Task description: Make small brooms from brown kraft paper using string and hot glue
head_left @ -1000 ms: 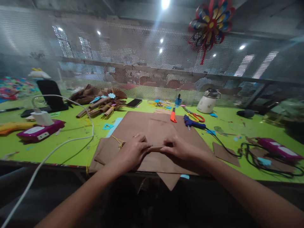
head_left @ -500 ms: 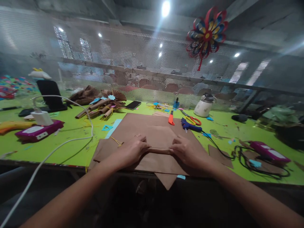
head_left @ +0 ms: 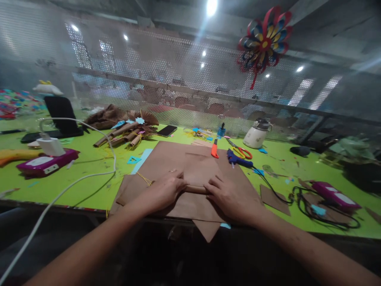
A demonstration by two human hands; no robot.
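A small piece of brown paper (head_left: 200,170) lies on a large brown paper sheet (head_left: 166,157) at the near edge of a green table (head_left: 89,174). Its near edge is rolled into a thin tube (head_left: 195,188). My left hand (head_left: 163,190), a ring on one finger, has its fingers curled and pressing on the left end of the roll. My right hand (head_left: 230,197) lies on the right end with fingers stretched flat over the paper.
Beyond the sheet lie an orange cutter (head_left: 214,148), scissors (head_left: 241,151) and a blue glue gun (head_left: 238,159) with a black cord. Rolled brown paper tubes (head_left: 125,135), a phone (head_left: 167,130), a white jar (head_left: 256,135) and pink boxes (head_left: 43,163) stand around. A white cable (head_left: 74,182) crosses left.
My right hand has shifted from pinching the roll to lying flat on it, fingers spread. The rolled edge has moved a little up the small paper. The view has tilted slightly.
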